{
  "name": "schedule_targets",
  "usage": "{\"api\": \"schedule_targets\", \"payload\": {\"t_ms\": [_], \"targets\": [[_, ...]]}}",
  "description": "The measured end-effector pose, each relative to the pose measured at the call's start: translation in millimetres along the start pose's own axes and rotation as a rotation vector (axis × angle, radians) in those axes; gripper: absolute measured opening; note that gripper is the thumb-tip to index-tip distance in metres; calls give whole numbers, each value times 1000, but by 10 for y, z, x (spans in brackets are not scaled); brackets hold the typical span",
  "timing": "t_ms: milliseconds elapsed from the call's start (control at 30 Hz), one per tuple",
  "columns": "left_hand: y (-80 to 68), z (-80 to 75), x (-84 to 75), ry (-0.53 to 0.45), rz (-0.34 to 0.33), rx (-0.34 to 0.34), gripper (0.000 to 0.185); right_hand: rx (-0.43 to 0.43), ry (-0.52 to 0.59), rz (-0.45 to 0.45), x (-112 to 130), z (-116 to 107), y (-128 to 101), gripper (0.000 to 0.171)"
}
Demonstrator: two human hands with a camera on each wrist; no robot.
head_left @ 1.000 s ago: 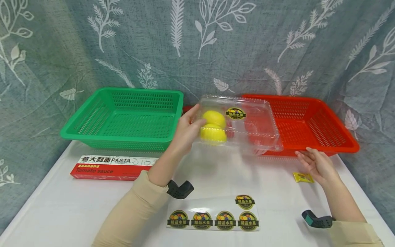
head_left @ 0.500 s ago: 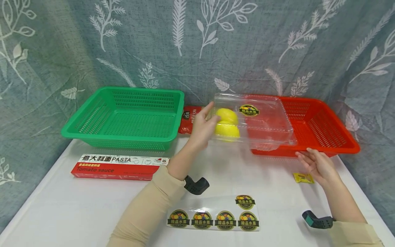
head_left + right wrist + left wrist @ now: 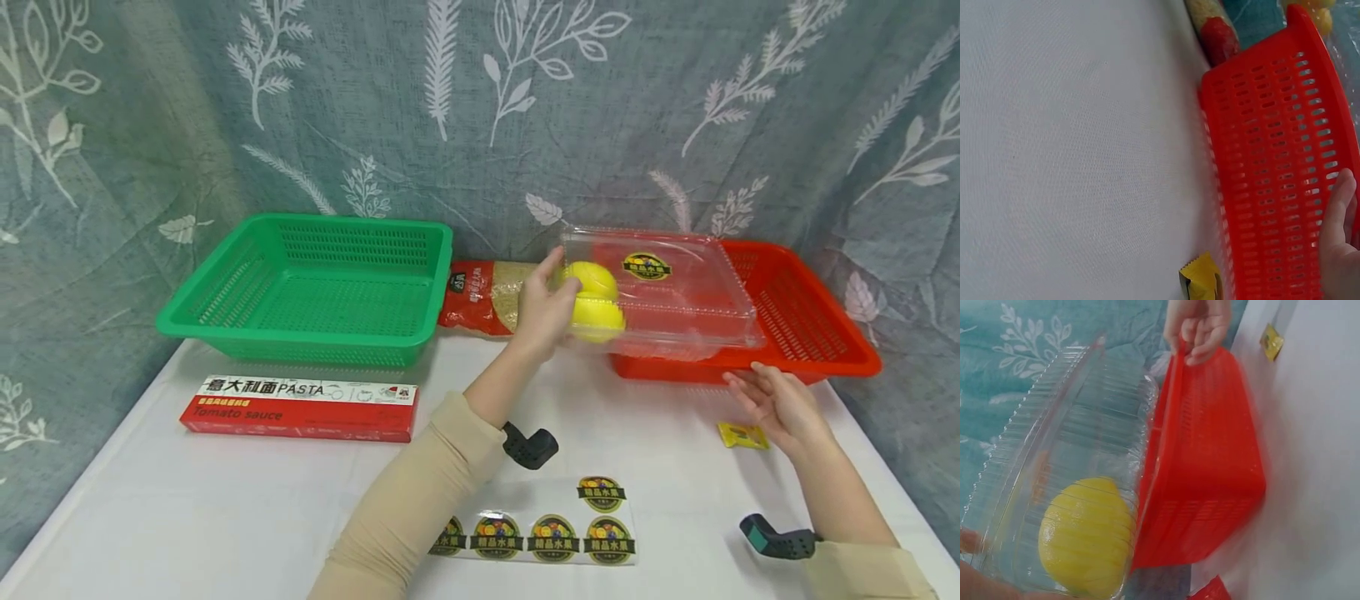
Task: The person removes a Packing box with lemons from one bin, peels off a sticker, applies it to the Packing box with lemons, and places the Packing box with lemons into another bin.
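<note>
My left hand (image 3: 546,310) grips the left end of a clear plastic fruit box (image 3: 690,304), raised over the left part of the red basket (image 3: 817,354). Two yellow lemons (image 3: 597,320) lie at the box's left end, near my fingers, and a round black fruit sticker (image 3: 647,266) is on its lid. In the left wrist view a lemon (image 3: 1088,537) shows through the ribbed wall. My right hand (image 3: 783,408) holds the basket's front rim, its thumb (image 3: 1338,200) on the outer wall in the right wrist view.
A green basket (image 3: 300,340) stands at the back left, a red pasta box (image 3: 300,417) before it. Between the baskets lies a red and tan bag (image 3: 480,300). A sticker sheet (image 3: 525,504) lies in front; a small yellow packet (image 3: 742,435) sits near my right hand.
My left hand has carried the fruit box rightward, from between the baskets to over the red one, uncovering the bag behind. The right hand has stayed at the rim.
</note>
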State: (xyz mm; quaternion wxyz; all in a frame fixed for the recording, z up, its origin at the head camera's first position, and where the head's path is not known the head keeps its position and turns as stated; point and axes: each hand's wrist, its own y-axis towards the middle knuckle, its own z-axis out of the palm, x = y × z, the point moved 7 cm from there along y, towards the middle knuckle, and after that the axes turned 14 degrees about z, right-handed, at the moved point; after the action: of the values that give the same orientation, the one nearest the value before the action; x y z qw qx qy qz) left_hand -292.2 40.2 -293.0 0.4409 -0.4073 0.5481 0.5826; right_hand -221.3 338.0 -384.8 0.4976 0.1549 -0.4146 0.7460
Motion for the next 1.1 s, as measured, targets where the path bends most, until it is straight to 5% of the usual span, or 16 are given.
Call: {"api": "schedule_targets", "payload": {"t_ms": [533, 867, 1100], "targets": [[113, 365, 97, -12, 22, -96, 50, -14, -27, 33, 44, -48, 114, 18], [197, 520, 33, 71, 67, -84, 50, -9, -57, 54, 134, -41, 176, 23], [283, 667, 39, 35, 42, -107, 50, -15, -46, 59, 199, -54, 201, 18]]}}
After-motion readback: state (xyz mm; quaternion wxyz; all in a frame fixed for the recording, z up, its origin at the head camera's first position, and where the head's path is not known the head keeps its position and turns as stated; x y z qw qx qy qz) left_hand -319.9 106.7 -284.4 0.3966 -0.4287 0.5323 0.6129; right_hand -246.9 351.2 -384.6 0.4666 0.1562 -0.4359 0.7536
